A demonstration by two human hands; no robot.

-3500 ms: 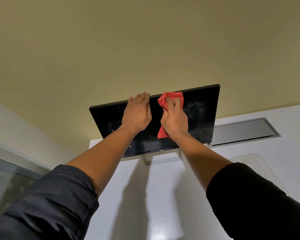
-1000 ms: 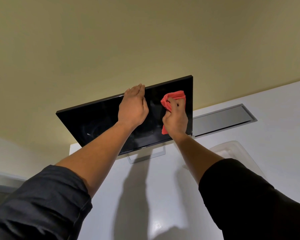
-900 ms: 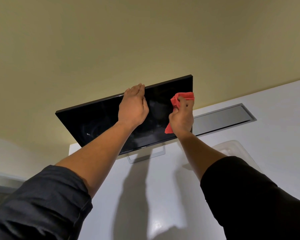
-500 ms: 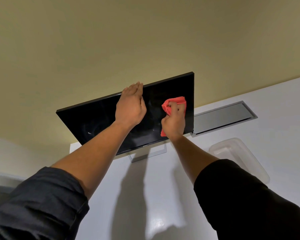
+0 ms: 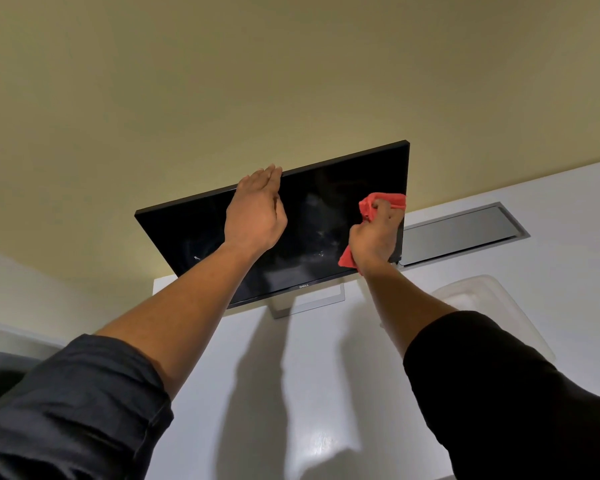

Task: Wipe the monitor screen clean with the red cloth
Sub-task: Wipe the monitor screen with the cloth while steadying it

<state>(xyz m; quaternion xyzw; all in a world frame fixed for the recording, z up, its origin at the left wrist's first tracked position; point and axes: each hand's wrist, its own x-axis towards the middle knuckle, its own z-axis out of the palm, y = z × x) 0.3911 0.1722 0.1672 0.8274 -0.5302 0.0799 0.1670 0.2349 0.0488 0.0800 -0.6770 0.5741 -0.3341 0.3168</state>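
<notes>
A person wipes a dark monitor at the centre of the frame, its stand resting on a white desk. The right hand is clenched around a bunched red cloth, pressing it against the screen near its right edge. The left hand lies flat and open-palmed on the screen, fingertips reaching the top edge. Smears show on the glass between the hands. A clear plastic container sits on the desk at right, below a grey hatch.
</notes>
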